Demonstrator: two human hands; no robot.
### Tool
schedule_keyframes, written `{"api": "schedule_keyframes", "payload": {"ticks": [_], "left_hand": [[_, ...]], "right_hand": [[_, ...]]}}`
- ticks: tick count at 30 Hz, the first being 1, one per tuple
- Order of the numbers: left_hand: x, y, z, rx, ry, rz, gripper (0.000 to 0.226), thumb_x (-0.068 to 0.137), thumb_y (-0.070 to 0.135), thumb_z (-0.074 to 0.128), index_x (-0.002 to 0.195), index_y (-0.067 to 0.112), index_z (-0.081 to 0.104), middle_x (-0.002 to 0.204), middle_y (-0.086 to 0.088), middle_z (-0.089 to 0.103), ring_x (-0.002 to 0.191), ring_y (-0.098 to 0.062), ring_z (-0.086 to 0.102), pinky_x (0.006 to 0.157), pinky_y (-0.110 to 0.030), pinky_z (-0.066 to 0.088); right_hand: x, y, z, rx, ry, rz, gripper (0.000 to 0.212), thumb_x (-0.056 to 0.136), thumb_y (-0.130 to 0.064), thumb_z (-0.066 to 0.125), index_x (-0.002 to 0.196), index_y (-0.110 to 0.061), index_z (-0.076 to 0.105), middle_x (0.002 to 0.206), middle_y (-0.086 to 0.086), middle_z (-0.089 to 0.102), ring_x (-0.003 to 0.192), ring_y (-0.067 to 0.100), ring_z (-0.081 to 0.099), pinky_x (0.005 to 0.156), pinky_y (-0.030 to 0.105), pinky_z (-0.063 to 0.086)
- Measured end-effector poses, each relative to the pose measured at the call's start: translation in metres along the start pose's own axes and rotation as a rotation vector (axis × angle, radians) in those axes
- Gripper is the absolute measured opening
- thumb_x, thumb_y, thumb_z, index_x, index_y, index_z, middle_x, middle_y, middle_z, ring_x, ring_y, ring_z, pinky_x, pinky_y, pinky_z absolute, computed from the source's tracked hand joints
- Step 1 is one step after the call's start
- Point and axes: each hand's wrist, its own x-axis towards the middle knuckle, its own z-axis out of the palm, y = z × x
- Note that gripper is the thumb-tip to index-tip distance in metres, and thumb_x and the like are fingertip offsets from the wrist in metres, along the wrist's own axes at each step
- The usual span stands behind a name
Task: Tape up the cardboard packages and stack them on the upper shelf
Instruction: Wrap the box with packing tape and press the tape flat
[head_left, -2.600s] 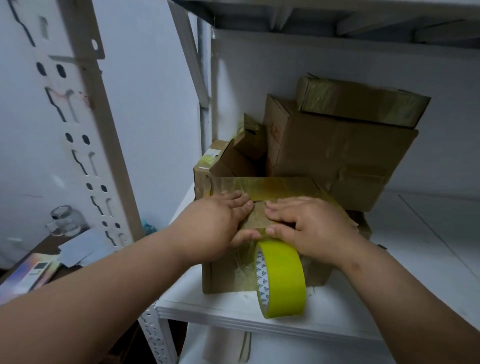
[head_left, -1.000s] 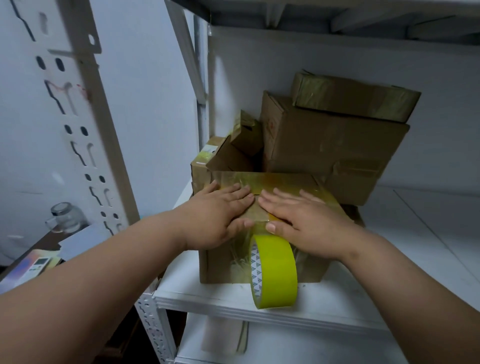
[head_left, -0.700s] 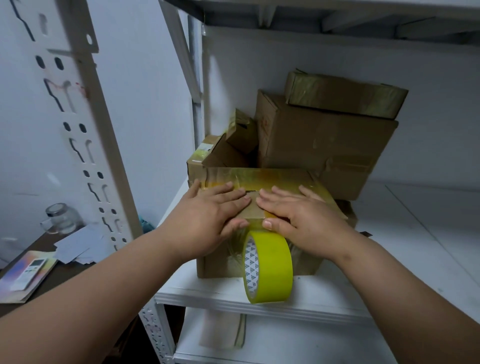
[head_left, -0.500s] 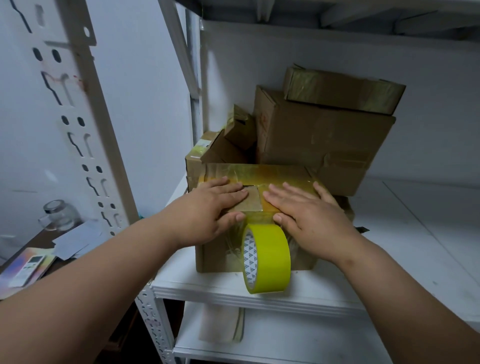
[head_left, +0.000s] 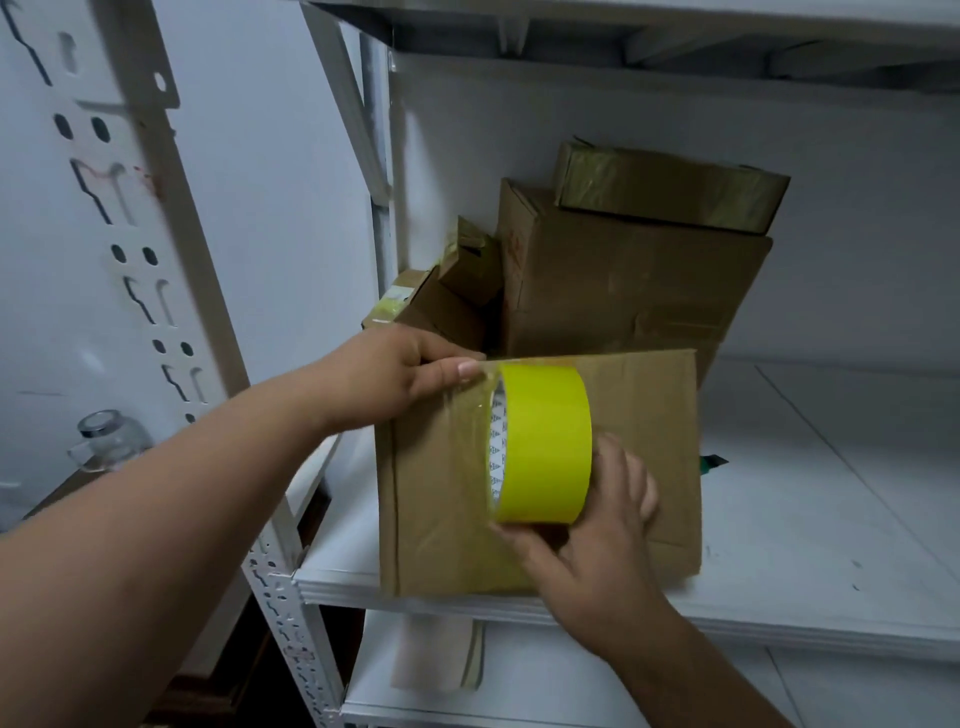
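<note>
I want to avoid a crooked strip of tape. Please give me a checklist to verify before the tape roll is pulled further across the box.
1. Left hand holds the box's top edge: ok.
2. Right hand grips the yellow tape roll: ok.
3. Cardboard box rests on the shelf: ok, though it slightly overhangs the front edge.
4. Tape end stuck flat on the box: cannot tell, glossy film is wrinkled.
5. Room beside the stacked packages: ok.
</note>
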Motion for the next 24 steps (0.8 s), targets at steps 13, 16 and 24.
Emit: {"api": "schedule_keyframes", "payload": {"ticks": [13,16,24], "left_hand": [[0.030,-0.010,-0.003,0.043,0.126,-0.188,0.042,0.084,0.062,0.059,0.088,0.024,0.077,0.075,0.000,0.068,0.077,-0.010,0.063,0.072,-0.026,0.051],[0.032,-0.015,0.003,-0.035,0.114,-0.271,0.050,0.085,0.062,0.059,0.107,0.020,0.075,0.100,-0.007,0.072,0.097,-0.020,0.065,0.089,-0.036,0.052],[0.022,-0.024,0.034,0.450,0.219,-0.173,0.050,0.090,0.046,0.060,0.129,0.016,0.053,0.130,-0.016,0.044,0.122,-0.042,0.039,0.099,-0.052,0.042]], "right_hand": [[0.064,-0.024,-0.031,0.417,-0.246,0.374,0.045,0.081,-0.060,0.063,0.104,-0.021,0.068,0.099,0.005,0.071,0.089,0.020,0.066,0.080,0.049,0.054],[0.066,-0.026,-0.021,0.362,-0.259,0.392,0.040,0.088,-0.052,0.065,0.102,-0.015,0.067,0.099,0.008,0.069,0.088,0.023,0.065,0.079,0.049,0.054],[0.104,0.005,0.020,0.307,-0.306,0.519,0.030,0.091,-0.048,0.065,0.105,-0.020,0.063,0.102,0.001,0.068,0.091,0.020,0.064,0.085,0.044,0.054]]}}
